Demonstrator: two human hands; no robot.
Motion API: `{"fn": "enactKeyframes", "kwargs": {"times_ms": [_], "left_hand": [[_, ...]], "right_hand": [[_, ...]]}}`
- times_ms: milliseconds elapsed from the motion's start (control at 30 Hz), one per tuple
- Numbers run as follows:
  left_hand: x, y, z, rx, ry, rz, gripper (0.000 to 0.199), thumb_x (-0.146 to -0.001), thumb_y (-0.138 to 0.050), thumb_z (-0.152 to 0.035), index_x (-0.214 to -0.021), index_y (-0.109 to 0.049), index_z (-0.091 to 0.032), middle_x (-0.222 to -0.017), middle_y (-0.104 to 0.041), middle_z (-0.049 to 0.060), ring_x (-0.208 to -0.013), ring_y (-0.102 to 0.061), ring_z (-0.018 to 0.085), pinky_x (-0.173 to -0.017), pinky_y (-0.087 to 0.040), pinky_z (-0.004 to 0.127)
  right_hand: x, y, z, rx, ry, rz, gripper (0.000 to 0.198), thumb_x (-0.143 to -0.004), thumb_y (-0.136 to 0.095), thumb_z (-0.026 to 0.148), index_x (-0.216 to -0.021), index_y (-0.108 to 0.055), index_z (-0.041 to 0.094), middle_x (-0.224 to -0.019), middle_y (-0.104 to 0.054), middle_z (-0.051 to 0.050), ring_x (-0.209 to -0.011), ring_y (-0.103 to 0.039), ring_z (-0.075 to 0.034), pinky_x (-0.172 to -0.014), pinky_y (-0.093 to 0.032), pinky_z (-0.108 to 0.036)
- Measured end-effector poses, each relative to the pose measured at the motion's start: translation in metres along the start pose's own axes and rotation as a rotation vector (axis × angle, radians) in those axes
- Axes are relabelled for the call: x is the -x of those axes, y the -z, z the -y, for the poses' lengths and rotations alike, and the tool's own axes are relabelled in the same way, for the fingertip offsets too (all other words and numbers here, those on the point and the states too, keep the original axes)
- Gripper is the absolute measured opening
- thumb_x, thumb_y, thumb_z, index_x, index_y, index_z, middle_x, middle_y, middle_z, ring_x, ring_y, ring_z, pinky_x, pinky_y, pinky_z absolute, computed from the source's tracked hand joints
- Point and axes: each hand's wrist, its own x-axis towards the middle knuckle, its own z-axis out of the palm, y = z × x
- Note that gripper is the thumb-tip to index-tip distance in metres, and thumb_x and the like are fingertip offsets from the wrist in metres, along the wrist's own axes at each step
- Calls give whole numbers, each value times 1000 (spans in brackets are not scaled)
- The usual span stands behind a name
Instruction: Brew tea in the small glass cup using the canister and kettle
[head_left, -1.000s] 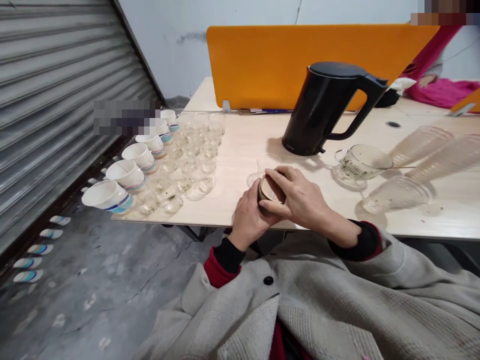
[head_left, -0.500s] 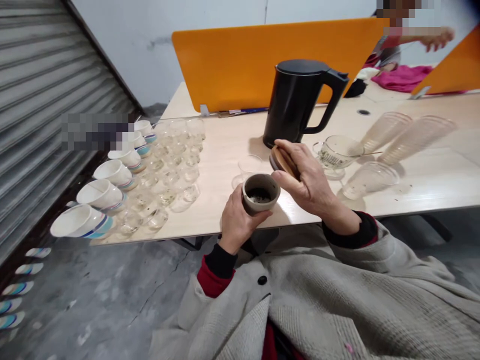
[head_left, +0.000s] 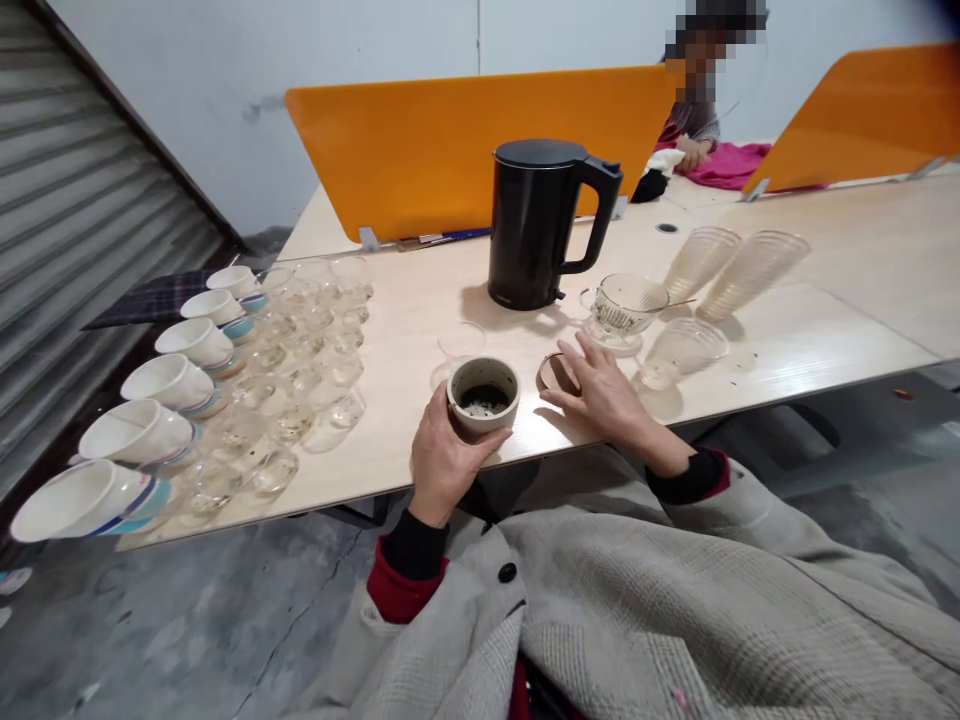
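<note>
Left hand (head_left: pixel 442 455) wrapped around a small open jar (head_left: pixel 484 393) of dark leaves at the counter (head_left: pixel 420 440) edge; right hand (head_left: pixel 604 390) flat, fingers spread, touching the wooden lid (head_left: pixel 556 373) lying beside it. Just behind: small clear glass (head_left: pixel 459 342), black kettle (head_left: pixel 541 224), glass pitcher (head_left: pixel 624 305). Off to the left, rows of glass cups (head_left: pixel 315 340) and paper cups (head_left: pixel 169 385).

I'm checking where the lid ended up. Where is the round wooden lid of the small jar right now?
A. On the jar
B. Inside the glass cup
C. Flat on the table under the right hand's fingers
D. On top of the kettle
C: the wooden lid lies flat on the table under the right hand, while the left hand holds the open jar.
</note>
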Motion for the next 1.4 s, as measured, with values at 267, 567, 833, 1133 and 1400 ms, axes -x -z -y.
{"fn": "enactKeyframes", "kwargs": {"times_ms": [267, 567, 833, 1133, 1400], "left_hand": [[0, 0, -1, -8, 26, -2, 98, -75, -96, -50, -155, -46, -23, -147, -69, 17, -137, -67, 37, -115, -56, 54], [0, 0, -2, 58, 32, -15, 100, -71, -98, -54, -153, -49, -25, -147, -69, 15, -137, -67, 37, -117, -54, 55], [1, -1, -1, 54, 31, 1, 103, -73, -95, -61, -155, -46, -23, -149, -67, 18, -139, -65, 39, -117, -53, 57], [2, 0, 0, 9, -42, -2, 105, -75, -93, -62, -158, -43, -23, -148, -67, 18, -137, -65, 38, -113, -55, 55], [2, -1, 1, -18, -37, 5, 106, -74, -94, -62, -160, -42, -26, -147, -67, 17, -135, -66, 39, -111, -56, 55]], "right_hand": [[-24, 106, -61, 363, -476, -358, 64, -97, -67, 61, -140, -70, 14, -108, -78, -18, -106, -70, -34, -80, -51, -43], [-69, 116, -76, 467, -617, 116, 35, -99, -72, 38, -122, -86, 16, -108, -82, -22, -75, -59, -22, -65, -29, -36], [-73, 120, -86, 448, -533, -196, 23, -92, -76, 22, -107, -89, 11, -98, -83, -20, -83, -70, -22, -68, -35, -37], [-8, 139, 8, 44, 41, -619, 14, -99, -77, 29, -104, -87, 22, -83, -82, -8, -81, -80, -22, -71, -55, -32], [-15, 78, 82, -156, 490, -338, 11, -100, -73, 15, -100, -79, 23, -86, -81, -2, -73, -73, -15, -70, -59, -27]]}}
